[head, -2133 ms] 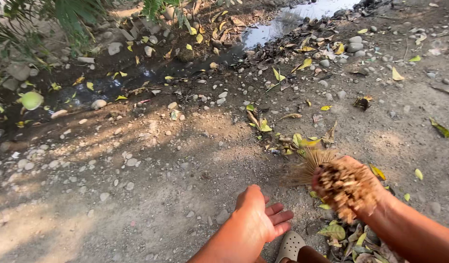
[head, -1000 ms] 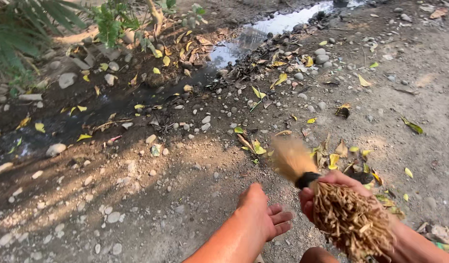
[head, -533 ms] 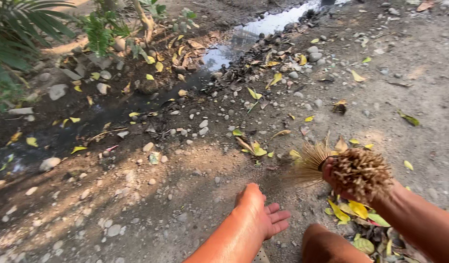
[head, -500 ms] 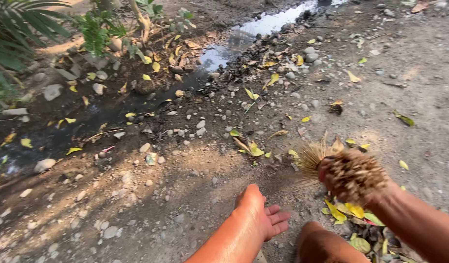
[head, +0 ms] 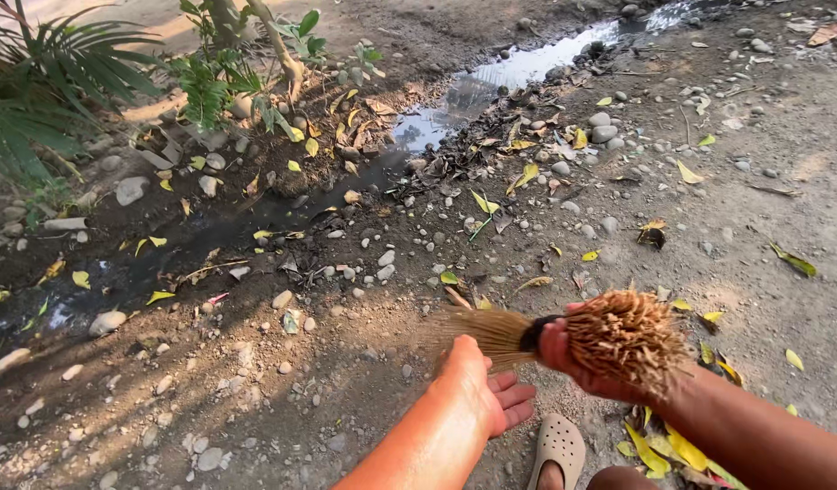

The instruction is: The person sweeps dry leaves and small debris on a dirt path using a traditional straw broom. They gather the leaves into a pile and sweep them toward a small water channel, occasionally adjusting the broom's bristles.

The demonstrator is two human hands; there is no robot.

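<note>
My right hand [head: 577, 361] grips a short stick broom [head: 609, 338] near its black binding, cut ends toward me, bristle tips [head: 477, 328] fanned out leftward just above the dirt. My left hand [head: 486, 392] hangs open in front of me, fingers spread and pointing right, just under the bristles and holding nothing. A heap of yellow and brown leaves [head: 672, 445] lies under my right forearm. My foot in a pale perforated sandal [head: 556, 449] stands below the hands.
The ground is packed dirt with pebbles and scattered yellow leaves [head: 690, 172]. A narrow water-filled ditch [head: 491, 82] runs from the upper right down to the left, lined with stones and leaf litter. Green plants [head: 64, 82] grow on its far bank.
The broom has swung left, bristles now over the dirt beside my left hand. The view has shifted, bringing the plants and more of the ditch in. My left hand stays open.
</note>
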